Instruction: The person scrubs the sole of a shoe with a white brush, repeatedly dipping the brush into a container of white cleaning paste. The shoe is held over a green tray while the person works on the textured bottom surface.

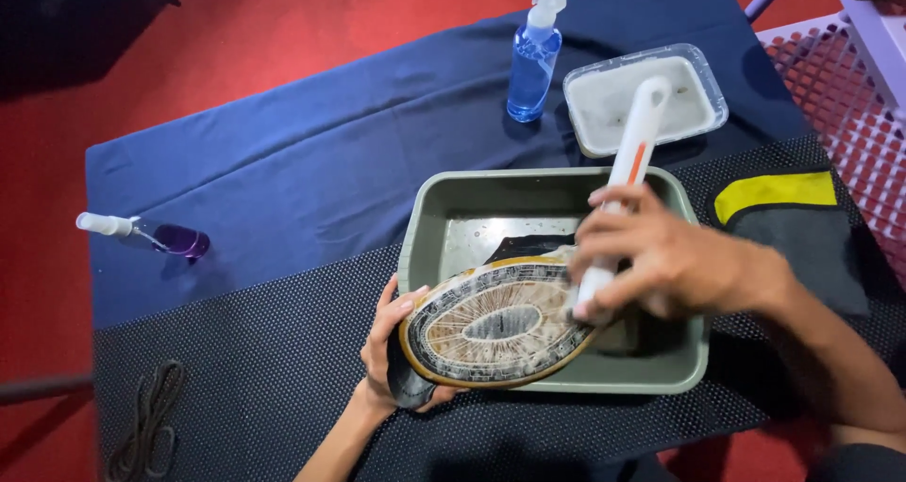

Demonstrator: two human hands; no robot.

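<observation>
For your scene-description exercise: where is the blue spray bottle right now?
In the head view, the blue spray bottle stands upright on the blue cloth at the far side, just left of the clear plastic container.

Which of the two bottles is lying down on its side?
The small purple bottle with the white cap, at the cloth's left edge, lies down. The blue spray bottle stands upright.

A red carpeted floor (pixel 255 38) surrounds a low table draped in a creased dark blue cloth (pixel 311 161), with a black dotted non-slip mat (pixel 245 369) over its near half. A white plastic lattice crate (pixel 849 95) stands at the right edge, and the far left corner lies in deep shadow
</observation>
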